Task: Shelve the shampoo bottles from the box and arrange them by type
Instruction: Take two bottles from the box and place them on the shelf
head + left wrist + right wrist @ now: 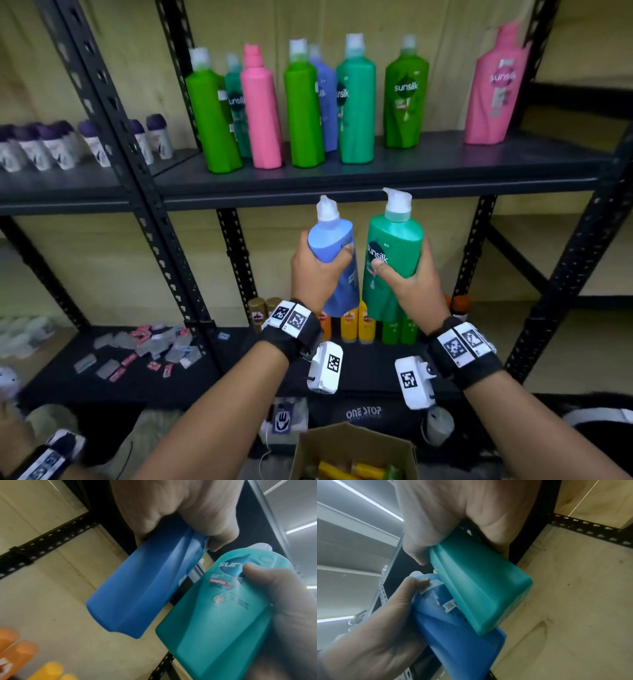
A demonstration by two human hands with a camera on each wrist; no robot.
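Blue plastic shampoo bottle with a white cap (334, 250) gripped in the left hand (317, 270), fingers wrapped round its upper body, thumb across the front. Teal plastic shampoo bottle with a white pump top (394, 253) clasped in the right hand (409, 281), thumb pressed on the label. Both held upright side by side, just apart, raised in front of the black metal shelf edge (376, 186) and below its board. From the left wrist view, blue bottle (137, 588) and teal one (214, 615) seen base-first. Up on that shelf, standing in a loose row: green, teal, pink and blue plastic bottles (301, 106), plus a lone pink pump bottle (495, 89) well apart at the right. Down low, open brown cardboard box (352, 448) with yellow bottles inside. Small orange, yellow and green bottles (356, 325) lined up on the lower shelf behind the wrists
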